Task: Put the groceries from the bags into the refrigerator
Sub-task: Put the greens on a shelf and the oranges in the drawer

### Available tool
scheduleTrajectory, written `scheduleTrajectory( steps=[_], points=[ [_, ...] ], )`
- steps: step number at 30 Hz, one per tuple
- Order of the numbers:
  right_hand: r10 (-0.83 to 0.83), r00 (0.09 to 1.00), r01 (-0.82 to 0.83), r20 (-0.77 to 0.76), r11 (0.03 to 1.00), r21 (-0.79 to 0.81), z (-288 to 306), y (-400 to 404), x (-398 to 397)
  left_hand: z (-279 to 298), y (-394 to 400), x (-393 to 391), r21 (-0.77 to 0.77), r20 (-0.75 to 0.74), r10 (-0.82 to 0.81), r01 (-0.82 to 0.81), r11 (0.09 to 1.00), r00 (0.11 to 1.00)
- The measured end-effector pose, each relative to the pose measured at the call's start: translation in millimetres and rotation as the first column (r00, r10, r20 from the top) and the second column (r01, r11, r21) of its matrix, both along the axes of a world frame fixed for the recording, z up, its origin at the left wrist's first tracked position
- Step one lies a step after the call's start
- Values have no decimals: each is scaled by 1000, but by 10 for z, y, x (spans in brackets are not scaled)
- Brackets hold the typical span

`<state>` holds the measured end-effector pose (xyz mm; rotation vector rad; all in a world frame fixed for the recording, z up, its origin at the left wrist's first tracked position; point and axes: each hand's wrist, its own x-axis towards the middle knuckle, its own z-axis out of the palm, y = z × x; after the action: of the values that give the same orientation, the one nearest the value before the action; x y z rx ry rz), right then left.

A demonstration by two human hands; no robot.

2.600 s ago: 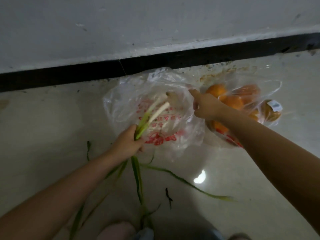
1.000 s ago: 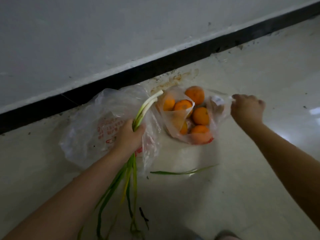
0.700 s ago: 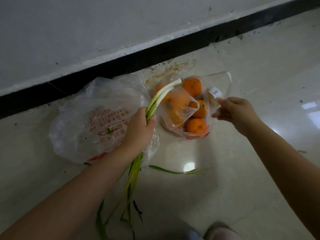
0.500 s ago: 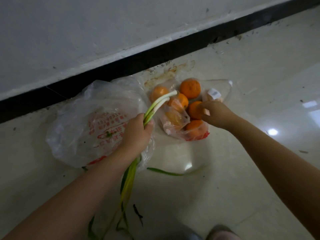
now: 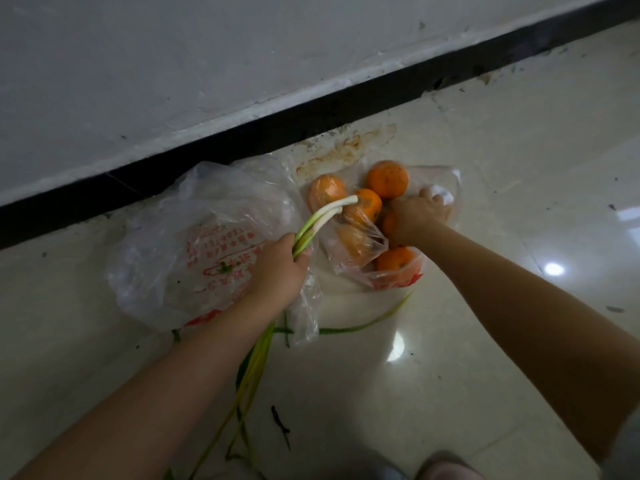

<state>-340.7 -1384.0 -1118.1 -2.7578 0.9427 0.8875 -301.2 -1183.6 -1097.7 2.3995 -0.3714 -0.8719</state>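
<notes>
- The floor (image 5: 467,358) is pale, glossy tile with bright spots of reflected light; a black skirting strip (image 5: 311,116) runs along the foot of a white wall (image 5: 207,57), and rusty brown stains (image 5: 346,147) mark the tile just below the strip.
- Two clear plastic bags lie side by side on the floor near the wall: a crumpled bag with red print (image 5: 194,244) on the left and a bag of oranges (image 5: 388,180) on the right.
- The spring onions (image 5: 322,218) have white stalk ends and long green and yellowing leaves.
- Their long axis runs diagonally: white ends point up and right over the oranges, leaves trail down past the forearm toward the bottom edge.
- The left hand (image 5: 277,271) is wrapped around the spring onions.
- The right hand (image 5: 419,214) is down among the oranges, fingers curled; it seems to grip the plastic or a fruit, but which I cannot tell.
- A loose green leaf (image 5: 360,327) lies on the tile below the orange bag.
</notes>
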Motion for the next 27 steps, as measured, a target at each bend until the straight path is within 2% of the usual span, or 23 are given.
scheduleTrajectory(
  steps=[3,6,11,16,23,27],
  points=[
    [4,996,-6,89,1000,14,104,27,-113,50,12,10,10,-8,-1,1,1000,1000],
    [-66,978,36,199,988,152,399,109,-220,232,37,14,11,-22,-23,23,1000,999],
    [-206,943,118,262,941,317,1161,391,-378,894,204,-90,0,-19,-5,5,1000,1000],
    [-237,928,105,289,907,407,2202,698,-643,1951,429,-238,-25,-47,28,-29,999,999],
    [-321,895,133,309,855,502,4045,865,-1040,3911,475,-512,-33,-61,21,-23,999,998],
    [-377,848,148,373,844,515,5226,748,-1337,5083,266,-684,-39,-66,-117,115,993,991]
  ],
)
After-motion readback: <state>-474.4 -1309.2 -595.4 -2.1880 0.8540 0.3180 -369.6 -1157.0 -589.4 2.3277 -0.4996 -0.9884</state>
